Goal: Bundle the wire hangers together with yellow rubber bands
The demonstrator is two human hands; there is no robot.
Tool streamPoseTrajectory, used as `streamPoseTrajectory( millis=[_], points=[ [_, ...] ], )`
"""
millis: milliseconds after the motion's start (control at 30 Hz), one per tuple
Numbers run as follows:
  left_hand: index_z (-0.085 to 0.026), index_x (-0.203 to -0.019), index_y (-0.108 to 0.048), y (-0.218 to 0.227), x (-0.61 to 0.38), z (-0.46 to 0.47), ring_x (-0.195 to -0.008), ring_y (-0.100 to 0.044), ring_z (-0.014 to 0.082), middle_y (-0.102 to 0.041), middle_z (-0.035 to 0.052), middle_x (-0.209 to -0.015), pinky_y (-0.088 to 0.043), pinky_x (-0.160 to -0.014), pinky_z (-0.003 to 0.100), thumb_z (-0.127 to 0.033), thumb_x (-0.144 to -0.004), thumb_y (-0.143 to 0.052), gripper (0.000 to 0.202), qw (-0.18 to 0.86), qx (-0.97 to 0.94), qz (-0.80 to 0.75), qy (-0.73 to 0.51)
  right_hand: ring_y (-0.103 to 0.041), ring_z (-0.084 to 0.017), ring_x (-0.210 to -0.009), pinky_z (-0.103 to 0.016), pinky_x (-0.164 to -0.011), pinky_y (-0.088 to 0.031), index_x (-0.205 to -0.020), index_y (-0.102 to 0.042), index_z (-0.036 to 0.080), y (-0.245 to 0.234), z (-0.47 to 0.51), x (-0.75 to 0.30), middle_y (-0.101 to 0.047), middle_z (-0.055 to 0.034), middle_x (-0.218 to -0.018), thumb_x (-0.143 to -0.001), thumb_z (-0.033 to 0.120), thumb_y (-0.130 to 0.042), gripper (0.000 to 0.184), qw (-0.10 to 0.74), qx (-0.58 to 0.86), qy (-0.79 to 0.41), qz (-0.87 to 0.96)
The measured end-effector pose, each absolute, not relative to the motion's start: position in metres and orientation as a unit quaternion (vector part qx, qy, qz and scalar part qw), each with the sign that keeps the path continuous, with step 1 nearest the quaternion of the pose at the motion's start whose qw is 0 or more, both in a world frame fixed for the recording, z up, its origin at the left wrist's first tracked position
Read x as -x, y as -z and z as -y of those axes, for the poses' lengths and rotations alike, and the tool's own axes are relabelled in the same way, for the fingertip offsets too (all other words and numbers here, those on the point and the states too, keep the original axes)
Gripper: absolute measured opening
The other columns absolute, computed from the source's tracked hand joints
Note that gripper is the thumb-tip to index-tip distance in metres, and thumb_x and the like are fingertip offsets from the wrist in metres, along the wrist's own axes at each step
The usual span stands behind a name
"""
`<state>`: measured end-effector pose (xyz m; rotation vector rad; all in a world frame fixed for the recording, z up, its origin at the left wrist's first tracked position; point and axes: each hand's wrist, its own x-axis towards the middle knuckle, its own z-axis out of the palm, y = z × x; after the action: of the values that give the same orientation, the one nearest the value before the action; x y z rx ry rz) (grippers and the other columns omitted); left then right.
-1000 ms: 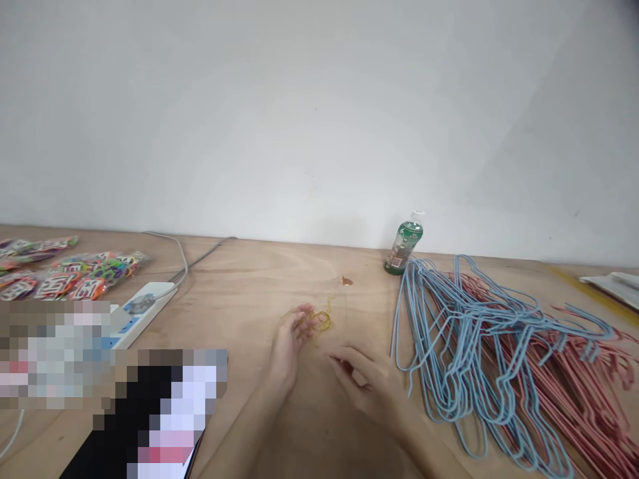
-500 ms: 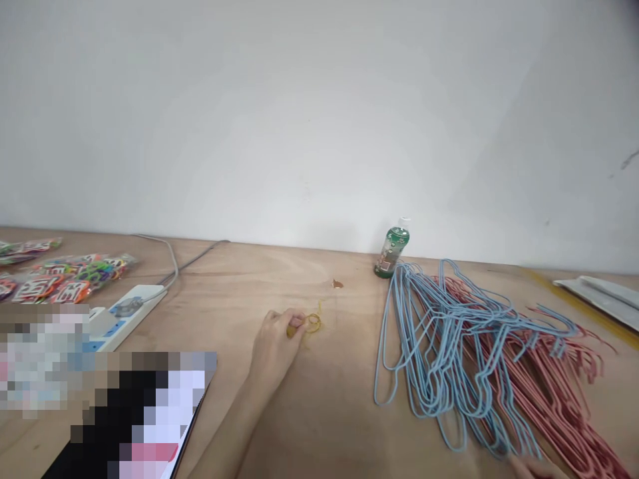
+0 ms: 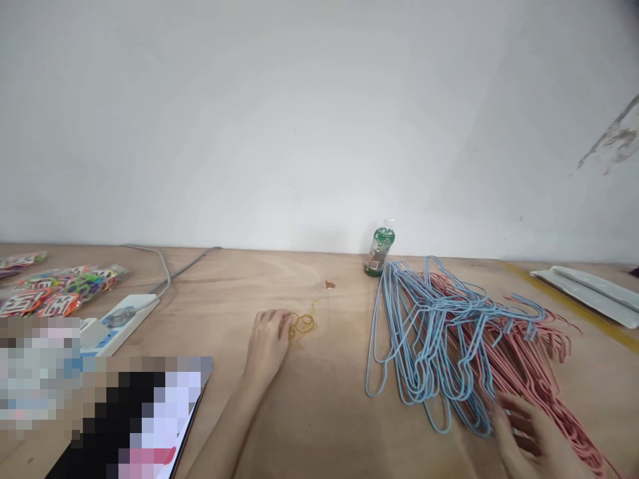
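Observation:
My left hand (image 3: pixel 268 336) rests on the wooden table, its fingers curled closed at the edge of several thin yellow rubber bands (image 3: pixel 305 323). Some loops stick out past the fingertips; the rest is hidden behind the hand. At lower right, my right hand (image 3: pixel 542 436) hovers over or touches the lower ends of the hangers, fingers bent and apart. A tangled pile of blue wire hangers (image 3: pixel 434 339) lies just beyond it. Pink wire hangers (image 3: pixel 544 386) lie partly underneath, fanning out to the right. I cannot tell whether the right fingertips touch them.
A green-labelled bottle (image 3: pixel 380 249) stands by the wall behind the hangers. On the left are a white power strip (image 3: pixel 130 319) with a cable, colourful plastic packets (image 3: pixel 60 289) and a blurred-out screen (image 3: pixel 164 406). A white flat object (image 3: pixel 589 293) lies far right.
My right hand has come up further into view over the hangers, its fingers apart. My left hand stays by the rubber bands, fingers turned further downward. The view has swung slightly right.

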<state>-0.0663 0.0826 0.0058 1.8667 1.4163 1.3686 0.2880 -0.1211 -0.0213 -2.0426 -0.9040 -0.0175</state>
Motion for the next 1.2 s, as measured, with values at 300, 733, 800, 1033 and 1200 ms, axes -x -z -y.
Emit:
streamPoseTrajectory(
  millis=[300,733,800,1033,1200],
  points=[
    [-0.026,-0.092,-0.069,0.005,0.045,-0.074,-0.083,-0.059,0.0259,-0.068,0.0066,-0.084,-0.036,-0.091,0.041,-0.033,-0.086,-0.054,0.017,0.182,-0.734,-0.478,-0.447,-0.068,-0.024,-0.075,-0.033,-0.068,-0.049,-0.101,-0.062,0.024,0.023,0.084,-0.252,-0.071,-0.0057,-0.085,-0.080,0.059,-0.047,0.043,0.417,0.814,0.023,0.405],
    [-0.024,-0.099,-0.063,0.022,0.008,-0.039,-0.090,-0.056,0.0248,-0.065,0.0076,-0.090,-0.040,-0.084,0.040,-0.025,-0.094,-0.037,0.026,0.159,-0.866,-0.373,-0.292,-0.063,-0.039,-0.091,-0.042,-0.073,-0.046,-0.115,-0.043,-0.003,0.000,-0.044,-0.265,-0.057,-0.0321,-0.102,-0.083,0.033,-0.049,0.049,0.218,0.888,0.062,0.400],
    [-0.024,-0.099,-0.063,0.022,0.010,-0.040,-0.090,-0.056,0.0250,-0.064,0.0075,-0.089,-0.040,-0.084,0.040,-0.025,-0.094,-0.038,0.026,0.150,-0.867,-0.374,-0.293,-0.065,-0.036,-0.087,-0.041,-0.072,-0.046,-0.118,-0.039,0.000,0.004,-0.041,-0.271,-0.061,-0.0277,-0.099,-0.084,0.031,-0.045,0.047,0.226,0.890,0.042,0.394],
    [-0.021,-0.098,-0.062,0.016,0.009,-0.034,-0.089,-0.056,0.0252,-0.065,0.0082,-0.090,-0.041,-0.083,0.040,-0.022,-0.093,-0.039,0.024,0.130,-0.888,-0.364,-0.247,-0.065,-0.040,-0.087,-0.046,-0.076,-0.045,-0.121,-0.037,0.002,0.007,-0.039,-0.282,-0.065,-0.0254,-0.089,-0.080,0.029,-0.044,0.049,0.277,0.885,-0.009,0.373],
    [-0.023,-0.097,-0.062,0.013,0.012,-0.034,-0.089,-0.057,0.0258,-0.065,0.0082,-0.090,-0.041,-0.081,0.040,-0.024,-0.094,-0.037,0.025,0.138,-0.886,-0.373,-0.239,-0.066,-0.035,-0.081,-0.045,-0.074,-0.048,-0.121,-0.037,0.007,0.013,-0.037,-0.300,-0.065,-0.0165,-0.084,-0.072,0.027,-0.051,0.054,0.395,0.853,-0.056,0.337]
  ],
)
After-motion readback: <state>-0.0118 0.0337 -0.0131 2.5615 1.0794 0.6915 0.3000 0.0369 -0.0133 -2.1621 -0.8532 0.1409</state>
